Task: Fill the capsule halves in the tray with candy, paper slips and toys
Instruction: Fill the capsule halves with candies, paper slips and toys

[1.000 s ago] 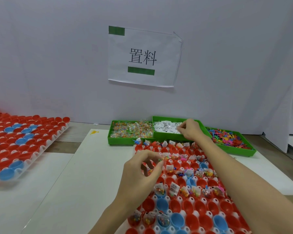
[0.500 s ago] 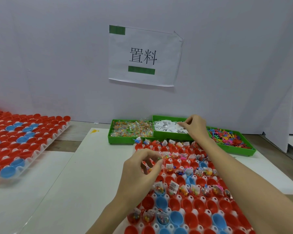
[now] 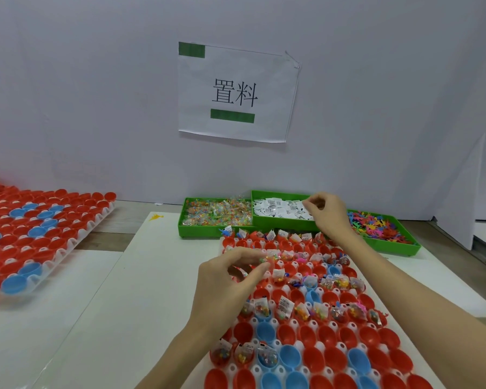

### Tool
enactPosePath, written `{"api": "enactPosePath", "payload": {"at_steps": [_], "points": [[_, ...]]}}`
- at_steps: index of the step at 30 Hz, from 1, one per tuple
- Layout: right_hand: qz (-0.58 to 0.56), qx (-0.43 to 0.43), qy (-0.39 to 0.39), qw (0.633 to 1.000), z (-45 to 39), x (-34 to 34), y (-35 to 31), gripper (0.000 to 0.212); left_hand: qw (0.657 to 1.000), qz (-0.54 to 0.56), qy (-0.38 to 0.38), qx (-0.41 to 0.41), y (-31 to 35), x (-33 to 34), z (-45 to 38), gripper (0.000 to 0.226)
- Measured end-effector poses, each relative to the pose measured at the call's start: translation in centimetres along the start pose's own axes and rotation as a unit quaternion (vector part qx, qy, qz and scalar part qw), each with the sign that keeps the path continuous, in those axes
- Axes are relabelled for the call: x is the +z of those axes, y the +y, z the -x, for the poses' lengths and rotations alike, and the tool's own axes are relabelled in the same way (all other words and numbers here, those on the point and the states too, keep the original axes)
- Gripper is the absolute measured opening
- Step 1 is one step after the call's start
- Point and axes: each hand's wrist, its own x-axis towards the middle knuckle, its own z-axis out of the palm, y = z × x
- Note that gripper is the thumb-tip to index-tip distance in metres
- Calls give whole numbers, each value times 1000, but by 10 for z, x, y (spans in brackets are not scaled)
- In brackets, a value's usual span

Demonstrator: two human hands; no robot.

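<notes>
A white tray (image 3: 293,322) of red and blue capsule halves lies in front of me; many far cups hold candy bags and paper slips, while near ones hold nothing. My left hand (image 3: 227,284) hovers over the tray's left side, pinching a small candy bag (image 3: 267,258) between thumb and fingertips. My right hand (image 3: 324,213) reaches over the middle green bin of paper slips (image 3: 278,211), fingers curled and pinching slips at its right end. A green bin of candy bags (image 3: 216,216) sits to its left. The green bin on the right holds colourful toys (image 3: 376,226).
A second tray (image 3: 93,231) of red and blue capsule halves lies at the left. White boards (image 3: 141,290) cover the table under the trays. A white wall with a paper sign (image 3: 236,92) stands right behind the bins.
My right hand has moved slightly right along the slip bin and risen a little. My left hand keeps its pinch over the tray with almost no movement.
</notes>
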Motion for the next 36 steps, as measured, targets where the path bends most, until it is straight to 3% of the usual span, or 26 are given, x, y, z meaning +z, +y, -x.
{"api": "enactPosePath", "payload": {"at_steps": [7, 10, 14, 24, 27, 31, 34, 36], "points": [[-201, 13, -70, 977, 97, -20, -50, 10, 997, 66, -15, -31, 3, 1, -1, 11], [-230, -12, -115, 966, 145, -24, -65, 4, 992, 116, -48, -33, 9, 2, 0, 10], [-273, -24, -121, 954, 172, -26, -71, 7, 984, 151, -82, -37, 15, 2, 2, 13], [-287, -2, -150, 946, 167, -36, -62, 22, 988, 133, -54, -61, 16, 6, 4, 26], [-283, 8, -114, 952, 155, -43, -56, 23, 989, 124, -56, -63, 17, 5, 4, 28], [-241, 43, -2, 969, 109, -61, -34, 15, 992, 95, -59, -60, 16, 3, 3, 25], [-132, 75, 89, 984, 56, -70, 1, 13, 993, 91, -55, -56, 16, 2, 2, 23], [-37, 105, 102, 989, 25, -72, 32, 19, 993, 89, -57, -54, 15, 2, 2, 21]]}}
